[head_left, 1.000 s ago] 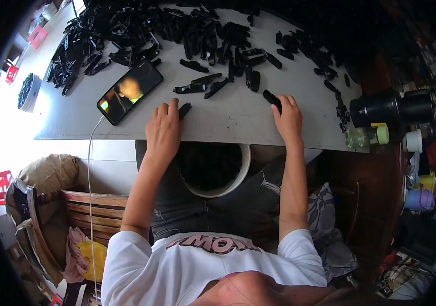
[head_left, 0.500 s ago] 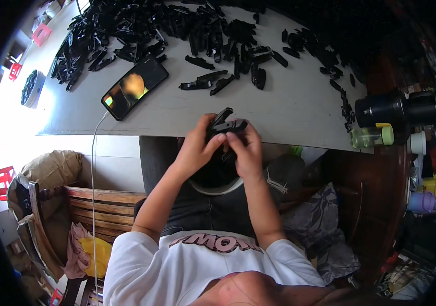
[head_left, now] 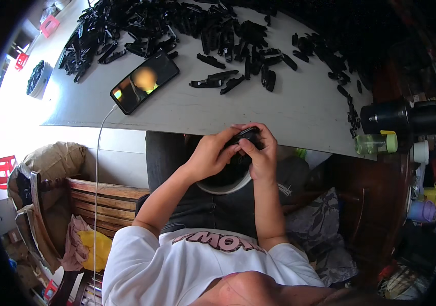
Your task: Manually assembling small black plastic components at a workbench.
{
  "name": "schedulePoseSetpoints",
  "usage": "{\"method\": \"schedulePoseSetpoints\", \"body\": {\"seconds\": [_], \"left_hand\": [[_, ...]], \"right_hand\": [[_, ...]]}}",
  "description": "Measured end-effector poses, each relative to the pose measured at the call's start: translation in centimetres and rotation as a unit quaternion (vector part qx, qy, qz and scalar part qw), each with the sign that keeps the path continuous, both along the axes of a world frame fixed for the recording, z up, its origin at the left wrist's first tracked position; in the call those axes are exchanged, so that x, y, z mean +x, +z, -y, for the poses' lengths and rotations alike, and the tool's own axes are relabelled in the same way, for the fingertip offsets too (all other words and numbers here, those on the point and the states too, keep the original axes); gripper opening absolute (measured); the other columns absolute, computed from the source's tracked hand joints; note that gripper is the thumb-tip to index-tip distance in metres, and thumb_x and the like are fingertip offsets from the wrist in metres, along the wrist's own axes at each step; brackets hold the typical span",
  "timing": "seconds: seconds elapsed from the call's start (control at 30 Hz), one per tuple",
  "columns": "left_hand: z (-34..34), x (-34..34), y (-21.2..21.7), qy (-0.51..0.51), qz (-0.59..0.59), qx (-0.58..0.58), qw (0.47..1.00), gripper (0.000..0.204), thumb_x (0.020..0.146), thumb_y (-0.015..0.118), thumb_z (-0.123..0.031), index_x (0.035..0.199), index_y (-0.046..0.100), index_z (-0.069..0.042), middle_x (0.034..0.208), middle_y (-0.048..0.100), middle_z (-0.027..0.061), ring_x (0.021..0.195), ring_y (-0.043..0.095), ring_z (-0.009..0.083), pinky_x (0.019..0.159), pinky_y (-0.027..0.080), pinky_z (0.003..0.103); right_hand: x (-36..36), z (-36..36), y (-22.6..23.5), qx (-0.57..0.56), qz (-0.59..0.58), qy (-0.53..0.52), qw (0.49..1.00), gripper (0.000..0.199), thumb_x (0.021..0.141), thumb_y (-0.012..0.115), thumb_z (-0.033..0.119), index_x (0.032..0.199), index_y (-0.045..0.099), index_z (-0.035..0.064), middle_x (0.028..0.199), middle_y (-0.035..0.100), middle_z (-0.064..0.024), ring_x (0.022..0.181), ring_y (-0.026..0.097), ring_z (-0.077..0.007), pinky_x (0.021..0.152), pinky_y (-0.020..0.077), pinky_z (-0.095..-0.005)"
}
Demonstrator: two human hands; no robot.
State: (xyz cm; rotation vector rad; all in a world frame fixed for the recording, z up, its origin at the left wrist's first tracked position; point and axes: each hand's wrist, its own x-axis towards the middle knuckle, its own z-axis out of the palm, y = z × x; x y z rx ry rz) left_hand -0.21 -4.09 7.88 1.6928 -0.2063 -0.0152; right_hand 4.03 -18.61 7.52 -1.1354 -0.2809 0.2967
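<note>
My left hand [head_left: 213, 151] and my right hand [head_left: 259, 152] meet just below the near edge of the grey table [head_left: 187, 109], above my lap. Both are closed around a small black plastic part [head_left: 247, 135], thumbs pressing on it. Under the hands sits a white-rimmed bowl [head_left: 228, 184] on my lap, dark inside. A big heap of similar black plastic parts [head_left: 146, 25] covers the far side of the table, with a few loose pieces [head_left: 218, 80] nearer me.
A phone [head_left: 144, 81] with a lit screen lies on the table at the left, its white cable [head_left: 98, 168] hanging down. A black cylinder [head_left: 399, 117] and a small green-capped bottle [head_left: 376, 144] stand at the right edge. A wooden bench [head_left: 95, 196] with cloths is to my left.
One second ago both hands lay apart on the table edge picking up parts. They have come together and dropped to my lap, pressing one black part between them.
</note>
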Motion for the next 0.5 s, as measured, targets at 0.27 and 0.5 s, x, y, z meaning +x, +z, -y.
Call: {"method": "schedulePoseSetpoints", "body": {"seconds": [0.27, 0.5], "left_hand": [[-2.8, 5.1, -1.4, 0.22, 0.17, 0.322, 0.905, 0.027, 0.08, 0.061, -0.017, 0.104, 0.059, -0.006, 0.097, 0.06, 0.0125, 0.093, 0.056, 0.0323, 0.076, 0.046, 0.038], [-5.8, 8.1, -2.1, 0.252, 0.1, 0.542, 0.795, 0.034, 0.075, 0.063, -0.014, 0.107, 0.055, -0.007, 0.094, 0.058, 0.011, 0.091, 0.055, 0.0275, 0.075, 0.045, 0.036]], "right_hand": [[6.4, 1.6, -1.1, -0.074, -0.016, -0.165, 0.983, 0.008, 0.082, 0.059, 0.005, 0.079, 0.051, 0.0029, 0.08, 0.062, -0.009, 0.072, 0.058, -0.0162, 0.069, 0.0474, -0.0294], [14.4, 0.5, 0.1, -0.639, 0.288, -0.191, 0.687, 0.022, 0.076, 0.066, 0.013, 0.093, 0.057, 0.0028, 0.095, 0.063, -0.0133, 0.083, 0.061, -0.0291, 0.072, 0.0499, -0.0388]]}}
